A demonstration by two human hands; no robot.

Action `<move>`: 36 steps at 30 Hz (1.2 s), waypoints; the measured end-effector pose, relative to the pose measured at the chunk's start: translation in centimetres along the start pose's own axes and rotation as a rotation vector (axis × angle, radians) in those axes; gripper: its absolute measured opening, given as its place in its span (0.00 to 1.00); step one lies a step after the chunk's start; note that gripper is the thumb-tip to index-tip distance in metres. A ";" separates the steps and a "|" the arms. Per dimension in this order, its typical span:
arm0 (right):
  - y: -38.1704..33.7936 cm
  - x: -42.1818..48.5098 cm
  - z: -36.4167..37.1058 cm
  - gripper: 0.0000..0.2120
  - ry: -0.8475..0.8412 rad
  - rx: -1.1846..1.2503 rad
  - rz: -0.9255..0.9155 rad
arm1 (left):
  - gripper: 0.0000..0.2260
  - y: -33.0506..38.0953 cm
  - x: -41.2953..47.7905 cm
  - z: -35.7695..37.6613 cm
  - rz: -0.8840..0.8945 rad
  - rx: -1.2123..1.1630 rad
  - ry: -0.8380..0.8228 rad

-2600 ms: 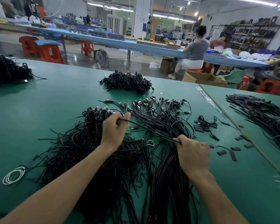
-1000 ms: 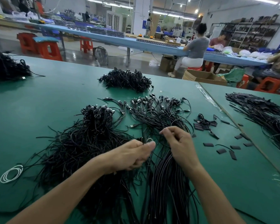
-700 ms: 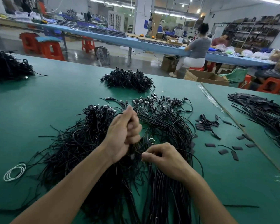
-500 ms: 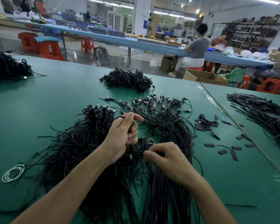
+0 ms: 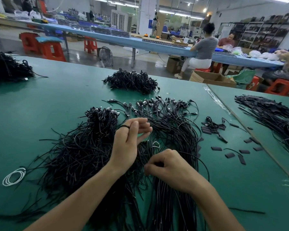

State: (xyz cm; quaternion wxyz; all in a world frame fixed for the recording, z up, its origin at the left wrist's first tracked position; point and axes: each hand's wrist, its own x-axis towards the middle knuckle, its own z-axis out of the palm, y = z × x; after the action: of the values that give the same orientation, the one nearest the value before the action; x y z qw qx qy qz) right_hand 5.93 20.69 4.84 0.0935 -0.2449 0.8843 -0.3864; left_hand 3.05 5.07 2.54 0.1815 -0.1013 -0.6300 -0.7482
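The left hand [image 5: 128,139] is raised just above the middle of the frame, palm turned right, with a thin black cable [image 5: 124,126] caught in a small loop between thumb and forefinger while the other fingers spread loosely. Below and right of it, the right hand [image 5: 171,167] is curled knuckles-up, its fingertips dug into the cable bundle [image 5: 172,129] and gripping a few strands. That bundle runs from the bottom edge up the centre and fans out to a row of plug ends [image 5: 165,102]. Both forearms cross over it and hide its near part. Touching it on the left lies a tangled heap of cut cables [image 5: 80,150], and a tiny white loop [image 5: 155,144] shows between the hands. A white cable coil [image 5: 13,176] sits at the lower left on the green table [image 5: 40,100]. Short black sleeve pieces [image 5: 230,155] are scattered at the right, near a small knot of cables [image 5: 213,125]. Farther up the centre is a pile of coiled cables [image 5: 132,80], another dark heap [image 5: 7,67] at the upper left, and a long one [image 5: 270,112] at the right edge. Beyond the table stand red stools [image 5: 50,49], a cardboard box [image 5: 212,79] and a blue bench [image 5: 140,42] with seated workers [image 5: 202,52]
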 end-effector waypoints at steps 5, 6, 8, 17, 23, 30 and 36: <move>-0.4 -0.1 -0.8 0.11 0.059 0.087 -0.056 | 0.12 -0.9 0.1 -0.7 0.168 0.396 -0.122; -0.4 -0.2 -1.0 0.11 0.088 0.112 -0.070 | 0.13 -1.1 0.0 -0.8 0.206 0.525 -0.212; -0.2 -0.2 -1.4 0.12 0.157 0.128 -0.085 | 0.17 -0.7 -0.2 -1.0 0.074 0.499 -0.359; 0.7 0.4 -2.6 0.12 0.404 0.365 -0.078 | 0.31 2.5 -1.4 -0.7 -0.492 0.028 -0.823; 0.6 0.7 -0.6 0.17 0.216 0.463 0.009 | 0.23 3.7 -1.3 -0.7 -0.531 -0.343 -0.779; -0.7 -0.2 0.2 0.13 0.025 -0.037 0.053 | 0.18 1.0 0.5 -1.2 -0.401 -0.651 -0.216; -1.3 0.0 -1.2 0.08 0.225 -0.080 -0.050 | 0.15 0.0 -1.0 -0.9 -0.166 0.130 -0.333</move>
State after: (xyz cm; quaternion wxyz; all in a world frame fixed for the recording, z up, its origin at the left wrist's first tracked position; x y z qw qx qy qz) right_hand 5.92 20.71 6.63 -0.0260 -0.2256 0.8975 -0.3782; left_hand 4.04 4.33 2.03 0.0184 -0.1595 -0.7045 -0.6913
